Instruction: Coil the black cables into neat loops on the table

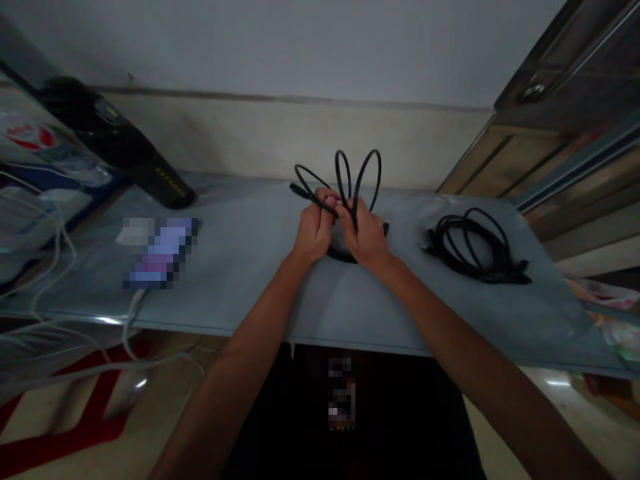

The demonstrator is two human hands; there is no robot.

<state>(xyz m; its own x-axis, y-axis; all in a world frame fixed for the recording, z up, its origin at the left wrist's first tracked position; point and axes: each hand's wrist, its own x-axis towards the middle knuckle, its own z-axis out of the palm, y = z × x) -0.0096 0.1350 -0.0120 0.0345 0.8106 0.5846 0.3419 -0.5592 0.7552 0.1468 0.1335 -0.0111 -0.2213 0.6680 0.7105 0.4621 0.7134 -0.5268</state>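
Both hands grip one black cable [376, 175] over the middle of the table. My left hand [314, 230] is closed on it near one end, where a dark plug [299, 191] sticks out to the left. My right hand [366, 233] is closed round the cable close beside the left hand. Several loops rise above the fingers, and another stretch of cable curves below them on the tabletop. A dark end shows just right of my right hand. The fingertips partly hide where the strands cross.
A coiled black cable [470, 250] lies on the grey tabletop [240, 267] to the right. At the left are a phone [163, 253] with a white cord and a long black object [130, 147] with yellow lettering. A pale wall [310, 53] stands behind.
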